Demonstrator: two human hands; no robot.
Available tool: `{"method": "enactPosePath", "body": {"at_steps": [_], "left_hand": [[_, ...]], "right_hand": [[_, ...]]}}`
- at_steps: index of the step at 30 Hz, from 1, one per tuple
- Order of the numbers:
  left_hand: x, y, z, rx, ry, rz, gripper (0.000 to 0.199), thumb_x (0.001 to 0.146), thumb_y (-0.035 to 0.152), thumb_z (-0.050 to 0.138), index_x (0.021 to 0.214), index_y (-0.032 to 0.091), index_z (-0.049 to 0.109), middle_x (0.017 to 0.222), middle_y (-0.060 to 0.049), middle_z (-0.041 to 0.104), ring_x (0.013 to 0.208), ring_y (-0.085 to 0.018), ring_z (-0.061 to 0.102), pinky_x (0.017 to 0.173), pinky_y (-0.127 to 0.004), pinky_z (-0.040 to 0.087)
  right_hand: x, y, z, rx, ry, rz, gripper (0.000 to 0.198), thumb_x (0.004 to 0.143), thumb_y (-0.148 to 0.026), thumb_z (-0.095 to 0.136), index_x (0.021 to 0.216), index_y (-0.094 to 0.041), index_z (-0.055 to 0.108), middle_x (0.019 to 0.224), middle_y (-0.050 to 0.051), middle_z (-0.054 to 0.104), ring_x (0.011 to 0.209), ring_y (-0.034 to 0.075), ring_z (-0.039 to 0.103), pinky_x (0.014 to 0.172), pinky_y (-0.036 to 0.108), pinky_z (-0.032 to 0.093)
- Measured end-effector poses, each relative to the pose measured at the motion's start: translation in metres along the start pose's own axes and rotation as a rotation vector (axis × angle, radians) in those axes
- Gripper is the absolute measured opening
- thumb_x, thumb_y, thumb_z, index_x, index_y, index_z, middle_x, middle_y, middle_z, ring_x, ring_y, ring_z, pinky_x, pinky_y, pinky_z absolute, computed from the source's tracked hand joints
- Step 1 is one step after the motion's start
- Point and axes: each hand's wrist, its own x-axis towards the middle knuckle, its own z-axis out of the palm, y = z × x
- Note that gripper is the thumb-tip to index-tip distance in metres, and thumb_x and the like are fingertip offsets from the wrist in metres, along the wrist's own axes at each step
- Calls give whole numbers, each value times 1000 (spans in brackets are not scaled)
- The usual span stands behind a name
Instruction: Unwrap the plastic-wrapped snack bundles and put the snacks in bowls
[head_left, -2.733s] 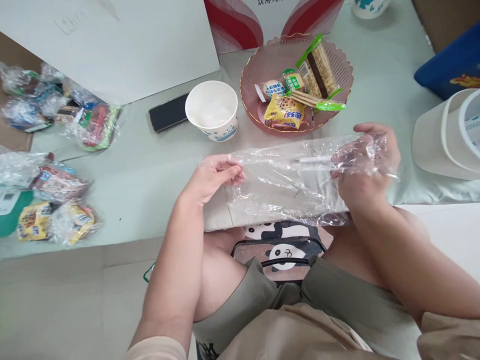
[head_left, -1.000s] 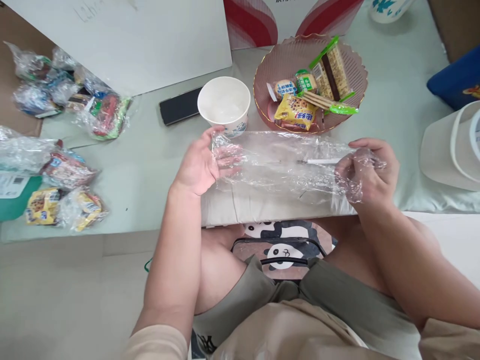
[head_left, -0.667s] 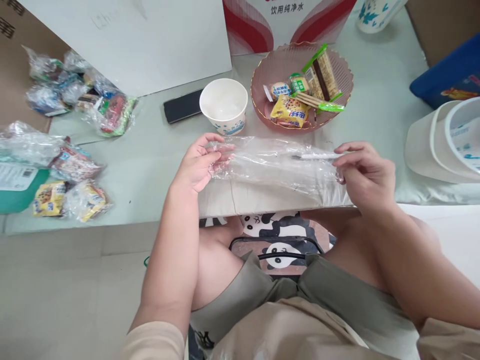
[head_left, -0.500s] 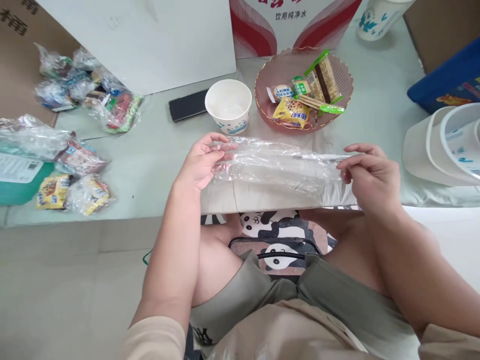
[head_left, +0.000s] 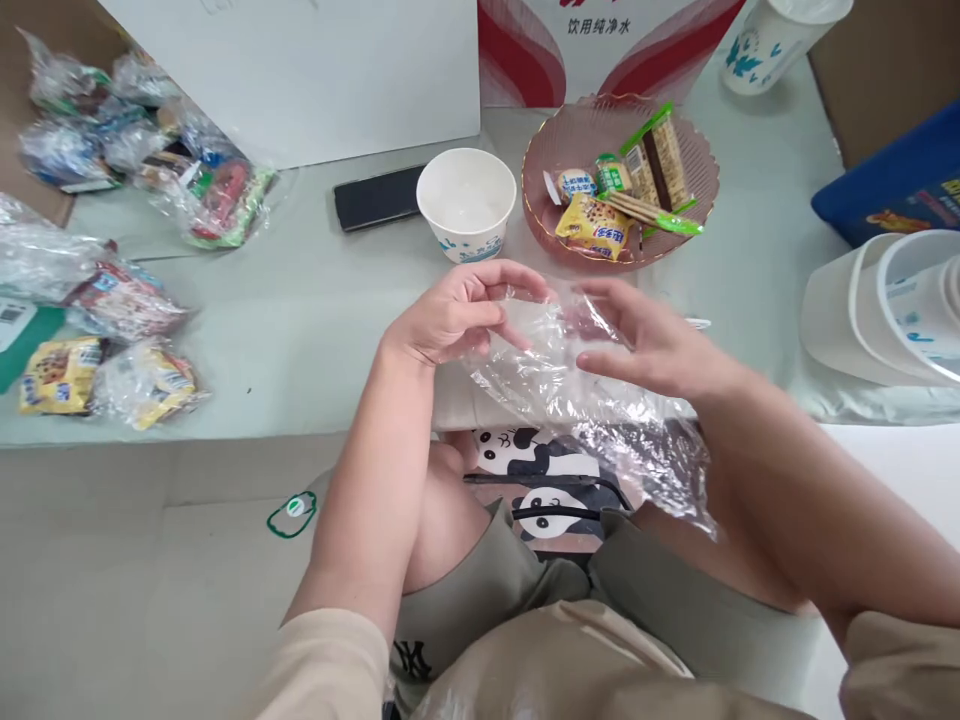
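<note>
Clear bag (head_left: 551, 375) at the fingers (head_left: 517, 276)

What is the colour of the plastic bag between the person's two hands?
The plastic bag is clear and colourless, with bright reflections; the head view shows it.

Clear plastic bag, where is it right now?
In the head view, the clear plastic bag is just right of centre, between the left hand and right hand, nearer the person than the pink bowl, its lower end past the table's near edge.

Both forearms (head_left: 367, 480) angle inward, left hand (head_left: 466, 315) half curled, right hand (head_left: 660, 345) with thumb (head_left: 611, 363) and fingers (head_left: 619, 297) parted.
</note>
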Motion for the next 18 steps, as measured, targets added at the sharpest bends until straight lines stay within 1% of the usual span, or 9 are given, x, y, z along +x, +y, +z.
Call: {"method": "enactPosePath", "body": {"at_steps": [1, 2, 4, 6, 8, 10, 13, 16, 18], "left_hand": [[0, 1, -2, -6, 25, 2, 40, 69, 12, 72, 108, 20, 75, 119, -7, 75, 67, -18, 76, 35, -16, 34], [1, 2, -4, -18, 73, 9, 45, 69, 10, 72, 112, 22, 74, 119, -6, 75, 71, -19, 77, 38, -16, 37], [2, 3, -7, -58, 227, 40, 55, 71, 9, 73, 122, 27, 69, 119, -4, 74, 86, -23, 79, 49, -18, 48], [5, 2, -7, -126, 402, 86, 59, 76, 14, 75, 131, 32, 62, 121, -3, 73, 104, -27, 77, 66, -24, 59], [6, -1, -2, -209, 492, 121, 52, 84, 31, 73, 134, 32, 57, 124, -3, 72, 118, -30, 72, 80, -32, 62], [5, -7, 9, -281, 449, 109, 47, 90, 52, 66, 130, 28, 57, 127, -6, 71, 126, -32, 68, 88, -40, 62], [2, -20, 30, -327, 275, 27, 58, 85, 70, 63, 118, 22, 59, 126, -12, 72, 127, -34, 67, 94, -46, 61], [4, -32, 46, -346, 140, -51, 66, 73, 68, 77, 116, 21, 58, 122, -14, 74, 119, -32, 71, 94, -46, 61], [9, -37, 53, -322, 110, -103, 65, 67, 57, 87, 114, 21, 59, 115, -12, 77, 106, -28, 76, 85, -39, 63]], "right_hand": [[1, 2, 1, -22, -56, 70, 54, 73, -45, 87, 116, -21, 65, 96, 6, 76, 84, 19, 73, 68, 30, 61], [1, 3, 1, -45, -108, 134, 42, 78, -44, 83, 109, -20, 68, 80, 3, 74, 67, 15, 69, 56, 26, 56], [-1, 2, 0, -56, -142, 202, 23, 84, -39, 78, 91, -19, 68, 61, -2, 65, 47, 9, 56, 41, 20, 42], [-2, 0, -1, 6, -32, 200, 21, 82, -35, 79, 82, -19, 65, 57, -5, 62, 40, 6, 50, 36, 18, 36], [-1, 0, -2, 113, 144, 193, 26, 79, -36, 81, 81, -20, 61, 57, -5, 61, 37, 5, 48, 34, 18, 36], [0, 2, -2, 199, 294, 196, 30, 78, -38, 82, 81, -21, 57, 55, -6, 59, 37, 6, 49, 35, 19, 39], [-3, 10, -4, 245, 403, 180, 30, 80, -38, 80, 81, -22, 55, 57, -5, 59, 38, 7, 51, 37, 21, 42], [-9, 18, -6, 209, 416, 157, 27, 83, -36, 78, 82, -23, 54, 59, -5, 59, 42, 9, 55, 41, 22, 47], [-13, 21, -6, 169, 415, 157, 27, 83, -34, 79, 82, -23, 55, 60, -5, 59, 48, 10, 60, 45, 22, 51]]}}
